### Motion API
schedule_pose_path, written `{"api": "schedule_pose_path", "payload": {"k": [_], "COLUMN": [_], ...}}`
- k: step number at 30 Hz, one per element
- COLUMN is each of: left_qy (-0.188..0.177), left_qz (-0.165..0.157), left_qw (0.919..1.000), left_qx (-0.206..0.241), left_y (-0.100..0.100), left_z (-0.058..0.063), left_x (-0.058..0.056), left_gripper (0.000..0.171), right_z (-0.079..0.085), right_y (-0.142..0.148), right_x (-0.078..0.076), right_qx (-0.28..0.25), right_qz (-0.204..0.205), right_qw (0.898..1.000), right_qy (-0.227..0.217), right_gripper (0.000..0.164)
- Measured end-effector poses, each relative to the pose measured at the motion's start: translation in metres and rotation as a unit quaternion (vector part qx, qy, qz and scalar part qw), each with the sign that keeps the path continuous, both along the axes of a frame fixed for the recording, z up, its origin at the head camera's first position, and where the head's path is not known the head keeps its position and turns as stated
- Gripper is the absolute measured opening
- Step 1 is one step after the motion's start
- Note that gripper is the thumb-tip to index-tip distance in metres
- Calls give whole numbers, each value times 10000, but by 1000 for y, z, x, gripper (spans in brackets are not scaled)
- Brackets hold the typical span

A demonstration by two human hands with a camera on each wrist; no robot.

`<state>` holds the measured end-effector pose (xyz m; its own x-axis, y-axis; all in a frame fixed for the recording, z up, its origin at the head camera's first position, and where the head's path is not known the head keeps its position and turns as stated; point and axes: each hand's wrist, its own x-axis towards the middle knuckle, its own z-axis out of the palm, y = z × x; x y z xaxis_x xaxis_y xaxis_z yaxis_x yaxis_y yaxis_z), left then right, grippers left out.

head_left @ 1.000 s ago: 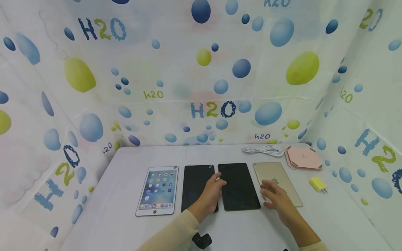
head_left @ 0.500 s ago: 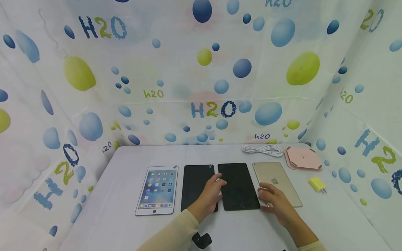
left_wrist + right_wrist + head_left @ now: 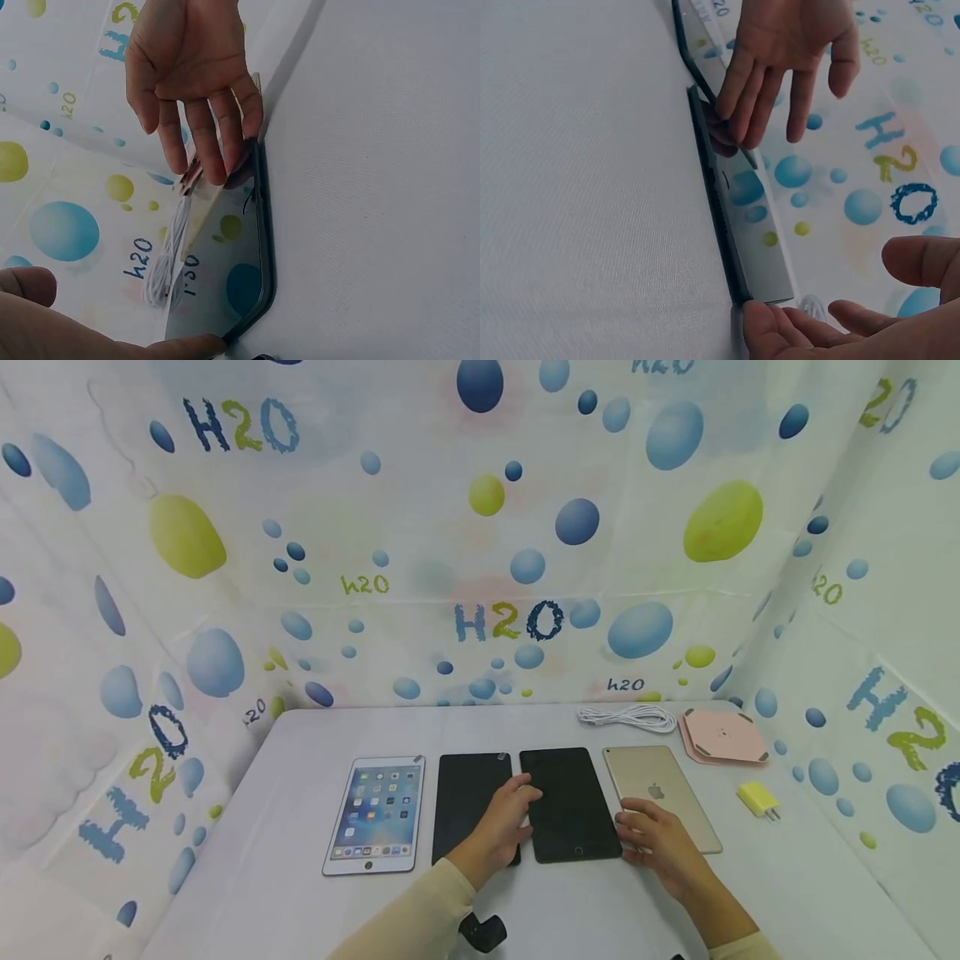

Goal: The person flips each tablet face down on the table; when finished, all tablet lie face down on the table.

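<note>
A black tablet (image 3: 573, 810) lies screen up between my two hands, its home button at the near end. My left hand (image 3: 495, 827) has its fingertips at the tablet's left edge and lies across part of a second black tablet (image 3: 467, 802). At the right edge is my right hand (image 3: 662, 839), fingers extended and overlapping a gold tablet (image 3: 678, 785) that lies back side up. In the right wrist view, the fingertips (image 3: 761, 319) of the right hand touch the near corner of the black tablet. Both palms face inward, with the fingers loosely spread.
A white tablet (image 3: 375, 818) with a lit home screen lies at the left. Behind the row is a coiled white cable (image 3: 628, 718), with a pink stand (image 3: 723, 735) at the back right. A yellow plug adapter (image 3: 757, 798) lies right of the gold tablet.
The right hand has shifted slightly left, from over the gold tablet to the black tablet's right edge. The left hand and the tablets stay in place.
</note>
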<state>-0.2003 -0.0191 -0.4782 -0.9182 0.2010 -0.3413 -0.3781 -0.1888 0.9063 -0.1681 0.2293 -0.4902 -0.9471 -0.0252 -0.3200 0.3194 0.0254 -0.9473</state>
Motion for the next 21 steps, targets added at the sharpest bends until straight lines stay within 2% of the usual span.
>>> {"api": "schedule_pose_path", "payload": {"k": [6,11,17,21], "left_qy": [2,64,110,158], "left_qz": [26,44,-10,-38], "left_qw": [10000,10000,9999,9997], "left_qx": [12,-10,78,154], "left_y": [2,3,6,6], "left_z": [0,1,1,-1], "left_x": [1,2,3,4], "left_gripper": [66,67,68,71], "right_z": [-1,2,5,7], "right_y": [4,8,8,4], "right_x": [0,-3,-2,-2], "right_qx": [-267,-838,-1635,-2079], "right_qz": [-47,-206,-89,63], "right_qw": [9996,9962,9865,9781], "right_qy": [-88,-74,4,51], "right_gripper": [49,43,20,24]}}
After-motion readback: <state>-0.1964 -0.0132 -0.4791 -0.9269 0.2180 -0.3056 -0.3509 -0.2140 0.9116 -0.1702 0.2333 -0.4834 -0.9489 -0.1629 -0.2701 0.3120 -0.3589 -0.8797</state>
